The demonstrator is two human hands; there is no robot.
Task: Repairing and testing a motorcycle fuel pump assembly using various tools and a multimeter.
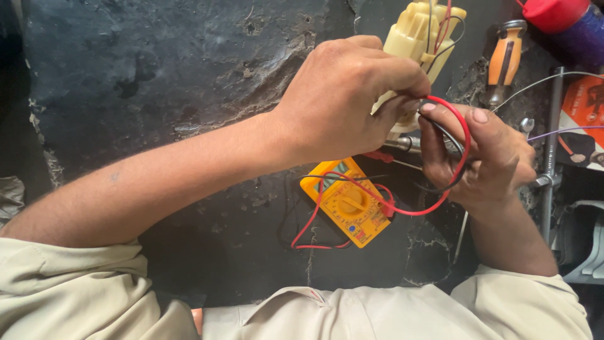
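My left hand [343, 94] is closed around the base of a cream plastic part [418, 34] with thin wires running from its top. My right hand [487, 154] pinches a red test lead [462, 135] and a black lead against that part, right beside my left fingers. The red lead loops down to a yellow multimeter [346, 201] lying flat on the dark, cracked work surface [157, 69] below both hands. A red probe [384, 157] lies just above the meter.
An orange-handled screwdriver [505, 56] lies at the upper right. A red-capped blue can [566, 22] sits in the top right corner. Metal rods [552, 126] and thin wires run along the right edge.
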